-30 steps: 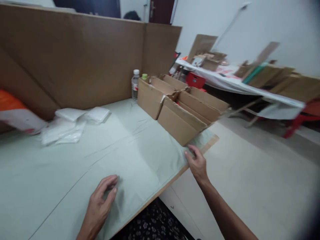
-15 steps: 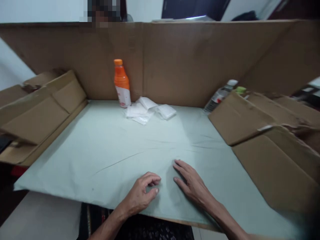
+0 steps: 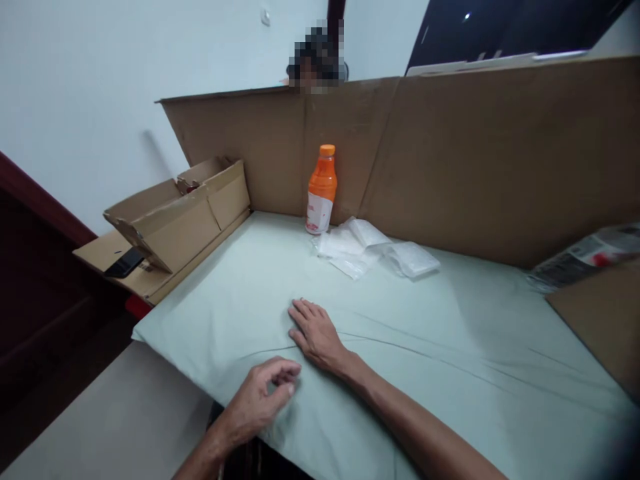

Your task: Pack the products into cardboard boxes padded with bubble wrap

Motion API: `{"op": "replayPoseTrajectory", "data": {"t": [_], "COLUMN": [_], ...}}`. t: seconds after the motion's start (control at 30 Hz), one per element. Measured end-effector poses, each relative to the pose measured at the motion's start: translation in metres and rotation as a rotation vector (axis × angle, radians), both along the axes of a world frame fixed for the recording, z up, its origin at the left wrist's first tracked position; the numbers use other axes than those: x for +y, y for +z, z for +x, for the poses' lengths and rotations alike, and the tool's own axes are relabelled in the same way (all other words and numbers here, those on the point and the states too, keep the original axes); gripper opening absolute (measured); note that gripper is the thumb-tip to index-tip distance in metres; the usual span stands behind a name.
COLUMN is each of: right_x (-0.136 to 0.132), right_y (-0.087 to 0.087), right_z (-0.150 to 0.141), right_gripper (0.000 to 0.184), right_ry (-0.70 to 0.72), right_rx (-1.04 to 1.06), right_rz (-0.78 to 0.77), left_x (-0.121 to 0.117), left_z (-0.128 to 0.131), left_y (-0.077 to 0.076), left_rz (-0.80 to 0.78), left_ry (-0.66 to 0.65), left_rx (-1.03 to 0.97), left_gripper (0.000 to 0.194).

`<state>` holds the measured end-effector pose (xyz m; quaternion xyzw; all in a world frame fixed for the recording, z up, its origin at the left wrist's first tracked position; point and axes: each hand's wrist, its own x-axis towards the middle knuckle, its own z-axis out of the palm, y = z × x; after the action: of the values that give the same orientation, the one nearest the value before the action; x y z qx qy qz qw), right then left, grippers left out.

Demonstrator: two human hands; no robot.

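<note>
My right hand [image 3: 316,333] lies palm down on the pale green cloth [image 3: 425,413], fingers stretched out and holding nothing. Nearer to me, at the cloth's front edge, is my left hand [image 3: 260,397]. Its fingers curl loosely, with a gap between thumb and fingertips and nothing in it. Beyond both hands an orange-capped bottle [image 3: 323,190] with orange contents and a white label stands upright near the back cardboard wall. Beside its base lie several clear plastic packets [image 3: 360,240], partly overlapping.
A tall cardboard wall [image 3: 475,167] closes off the back, with a person's head showing above it. Folded cardboard [image 3: 180,223] runs along the left, a dark phone-like object [image 3: 124,264] by it. A clear bottle [image 3: 585,257] leans at right behind a cardboard flap [image 3: 600,313].
The view has turned left. My right hand has slid forward and left over the cloth and now lies flatter. My left hand keeps its loose curl near the front edge.
</note>
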<state>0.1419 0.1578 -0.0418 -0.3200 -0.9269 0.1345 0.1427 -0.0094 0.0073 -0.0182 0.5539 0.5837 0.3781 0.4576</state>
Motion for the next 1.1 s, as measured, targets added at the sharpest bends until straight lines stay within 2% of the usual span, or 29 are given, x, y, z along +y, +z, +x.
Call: {"op": "replayPoseTrajectory", "data": {"t": [0.13, 0.23, 0.33, 0.4, 0.47, 0.63, 0.73, 0.83, 1.03, 1.1], "right_x": [-0.005, -0.002, 0.000, 0.001, 0.001, 0.002, 0.002, 0.002, 0.001, 0.001], "right_y": [-0.001, -0.003, -0.005, -0.006, -0.005, -0.003, -0.004, -0.005, -0.003, -0.005], "right_z": [-0.005, 0.000, 0.002, 0.002, 0.003, 0.004, 0.004, 0.004, 0.003, 0.003], "right_gripper": [0.046, 0.045, 0.045, 0.044, 0.045, 0.045, 0.045, 0.045, 0.043, 0.043], "right_ry": [0.034, 0.039, 0.044, 0.047, 0.045, 0.047, 0.051, 0.048, 0.047, 0.048], "right_rx": [-0.009, 0.014, 0.041, 0.049, 0.054, 0.049, 0.061, 0.076, 0.076, 0.087], "right_rz": [-0.014, -0.020, -0.027, -0.039, -0.052, -0.080, -0.077, -0.069, -0.068, -0.069], "left_x": [0.031, 0.059, 0.083, 0.095, 0.105, 0.124, 0.130, 0.131, 0.118, 0.103], "left_z": [-0.081, -0.150, -0.210, -0.238, -0.258, -0.284, -0.291, -0.298, -0.305, -0.295], "left_y": [0.025, 0.059, 0.095, 0.114, 0.126, 0.135, 0.141, 0.149, 0.163, 0.162], "left_rz": [0.195, 0.474, 0.618, 0.602, 0.567, 0.469, 0.420, 0.383, 0.362, 0.398], "left_ry": [0.363, 0.629, 0.894, 0.967, 0.979, 0.882, 0.871, 0.867, 1.041, 1.013], "left_rx": [0.263, 0.564, 0.829, 0.941, 1.006, 1.066, 1.056, 1.037, 0.990, 0.986], "left_gripper": [0.036, 0.041, 0.053, 0.064, 0.068, 0.055, 0.043, 0.040, 0.046, 0.045]}}
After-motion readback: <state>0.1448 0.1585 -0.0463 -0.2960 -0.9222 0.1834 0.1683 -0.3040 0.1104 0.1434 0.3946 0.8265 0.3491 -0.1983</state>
